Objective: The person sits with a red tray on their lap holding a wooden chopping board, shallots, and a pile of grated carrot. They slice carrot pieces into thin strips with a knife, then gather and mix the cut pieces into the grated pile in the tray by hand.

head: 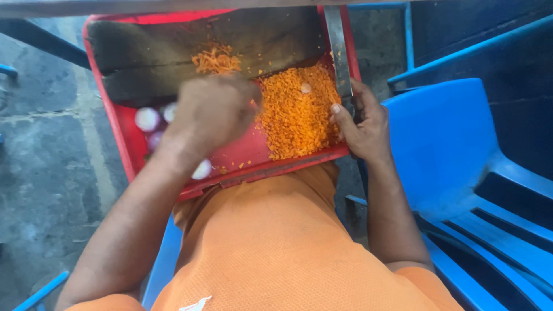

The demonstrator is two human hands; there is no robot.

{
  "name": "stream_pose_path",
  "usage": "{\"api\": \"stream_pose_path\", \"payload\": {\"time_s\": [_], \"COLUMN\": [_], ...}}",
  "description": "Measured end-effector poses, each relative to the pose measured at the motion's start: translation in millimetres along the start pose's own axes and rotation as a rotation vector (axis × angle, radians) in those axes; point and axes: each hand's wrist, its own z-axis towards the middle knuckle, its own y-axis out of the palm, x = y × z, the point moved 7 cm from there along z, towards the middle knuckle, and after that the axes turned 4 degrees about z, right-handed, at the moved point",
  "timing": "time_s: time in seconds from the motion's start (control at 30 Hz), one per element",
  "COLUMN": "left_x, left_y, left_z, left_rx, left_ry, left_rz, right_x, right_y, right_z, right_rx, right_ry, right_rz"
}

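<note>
Though heaped, chopped carrot (296, 112) between both hands (213, 109) (363, 124)

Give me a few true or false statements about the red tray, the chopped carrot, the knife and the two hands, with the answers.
1. The chopped carrot lies heaped in the red tray. True.
2. The right hand holds a spoon. False: it grips the handle of a long knife.
3. The left hand is over the tray, beside the heap. True.
4. The chairs at the right are green. False: they are blue.
5. Peeled onions lie in the tray by the left hand. True.
6. The board across the tray is white plastic. False: it is dark wood.
</note>
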Motion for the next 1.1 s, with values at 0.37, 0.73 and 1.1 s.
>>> {"api": "stream_pose_path", "payload": {"time_s": [0.37, 0.73, 1.1], "left_x": [68.5, 99.1, 91.8], "left_y": [71.2, 54.6, 58.8], "left_z": [12.2, 28.7, 29.9], "left_rx": [-0.284, -0.161, -0.150], "left_ry": [0.200, 0.412, 0.438], "left_rz": [-0.237, -0.133, -0.124], "right_x": [-4.8, -3.0, -2.7], "right_y": [0.4, -0.5, 0.9], "right_z": [1.7, -0.5, -0.4], "right_rx": [0.006, 0.002, 0.006], "right_ry": [0.007, -0.061, 0.001], "right_rz": [-0.008, -0.007, -0.006]}}
